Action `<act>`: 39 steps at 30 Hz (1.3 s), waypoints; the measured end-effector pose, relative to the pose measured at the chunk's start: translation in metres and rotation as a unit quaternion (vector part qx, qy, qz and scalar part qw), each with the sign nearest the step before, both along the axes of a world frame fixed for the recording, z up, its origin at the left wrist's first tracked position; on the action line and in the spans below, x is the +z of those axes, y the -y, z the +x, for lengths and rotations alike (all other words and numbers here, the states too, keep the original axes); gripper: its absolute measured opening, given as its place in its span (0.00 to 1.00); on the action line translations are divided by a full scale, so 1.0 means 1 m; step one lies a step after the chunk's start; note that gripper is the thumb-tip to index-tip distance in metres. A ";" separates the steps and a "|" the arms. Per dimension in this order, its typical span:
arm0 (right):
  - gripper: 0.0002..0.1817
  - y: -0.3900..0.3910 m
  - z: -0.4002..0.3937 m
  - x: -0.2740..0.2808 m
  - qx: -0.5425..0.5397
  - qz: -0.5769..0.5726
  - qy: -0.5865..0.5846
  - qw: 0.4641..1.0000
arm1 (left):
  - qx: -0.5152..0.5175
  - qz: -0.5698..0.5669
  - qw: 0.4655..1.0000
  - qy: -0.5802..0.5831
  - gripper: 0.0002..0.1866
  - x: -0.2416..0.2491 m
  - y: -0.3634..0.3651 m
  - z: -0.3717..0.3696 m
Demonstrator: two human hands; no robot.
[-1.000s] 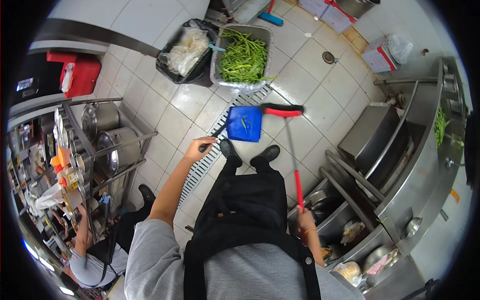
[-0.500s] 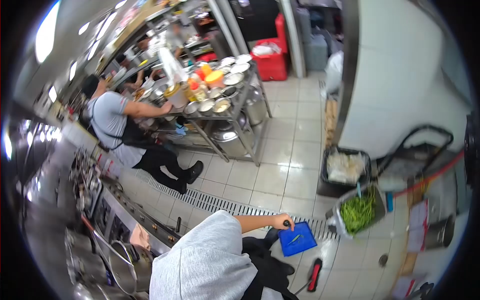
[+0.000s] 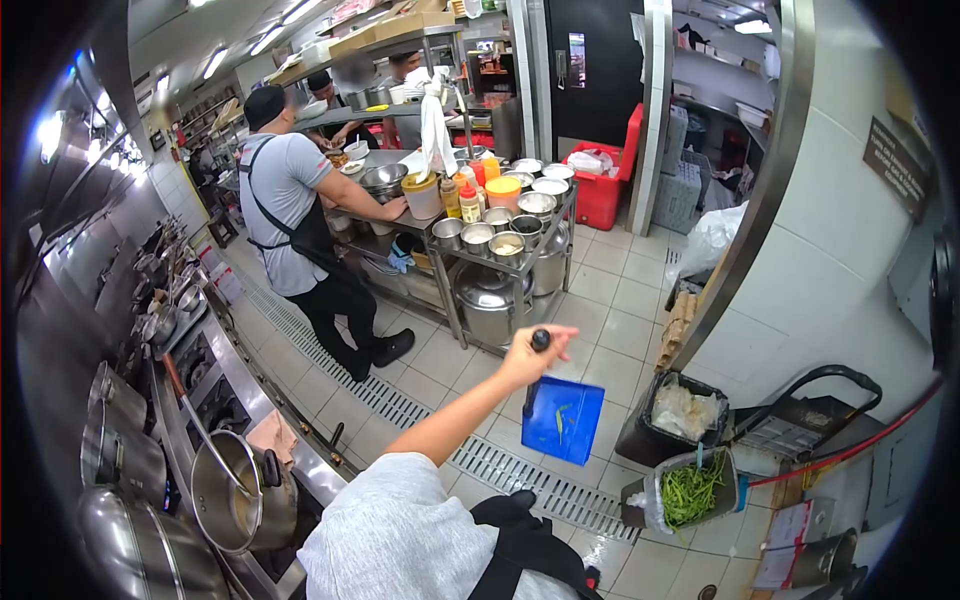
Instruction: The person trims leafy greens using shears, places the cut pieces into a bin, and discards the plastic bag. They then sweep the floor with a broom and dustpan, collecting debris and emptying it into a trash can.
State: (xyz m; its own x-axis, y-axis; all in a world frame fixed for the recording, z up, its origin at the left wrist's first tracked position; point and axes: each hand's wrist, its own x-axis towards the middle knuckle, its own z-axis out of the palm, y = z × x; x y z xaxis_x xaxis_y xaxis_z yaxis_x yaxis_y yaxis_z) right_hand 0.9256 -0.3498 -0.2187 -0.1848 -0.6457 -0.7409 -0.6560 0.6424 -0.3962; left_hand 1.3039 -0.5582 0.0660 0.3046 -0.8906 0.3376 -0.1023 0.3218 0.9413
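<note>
My left hand point(image 3: 538, 355), at the end of an outstretched bare arm, is wrapped round the black handle of a blue dustpan point(image 3: 575, 435). The end of the handle shows above my fist, and some fingertips point out to the right. In the pan lie thin green scraps point(image 3: 561, 422). The pan hangs tilted over the tiled floor, left of the bins. My right hand is out of view. A small red and black piece point(image 3: 591, 577) shows at the bottom edge beside my black apron point(image 3: 530, 560); most of it is hidden.
A grey bin of green leaves point(image 3: 692, 492) and a black bin point(image 3: 640, 435) stand at right, near a black trolley point(image 3: 800, 420). At left is a stove with a large pot point(image 3: 230, 500). A co-worker point(image 3: 290, 190) stands at the steel prep table point(image 3: 520, 265). A floor drain grate point(image 3: 370, 395) crosses the floor.
My left hand has lifted the dustpan off the floor and swung it forward. The view has turned, and the red and black piece has mostly slipped out of sight.
</note>
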 end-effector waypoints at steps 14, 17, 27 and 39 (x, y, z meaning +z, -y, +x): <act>0.21 -0.136 -0.067 -0.030 -0.109 0.037 0.015 0.993 | -0.112 -0.377 0.919 -0.039 0.14 0.167 0.014 -0.084; 0.21 -0.169 -0.069 -0.031 -0.153 0.054 0.023 0.987 | -0.245 -0.385 0.889 0.031 0.12 0.152 0.015 -0.148; 0.20 -0.236 -0.070 -0.032 -0.221 0.099 0.024 0.970 | -0.701 -0.401 0.524 0.273 0.14 -0.059 -0.121 -0.385; 0.20 -0.249 -0.075 -0.029 -0.181 0.128 0.024 0.975 | -0.586 -0.362 0.678 0.258 0.20 -0.016 -0.068 -0.422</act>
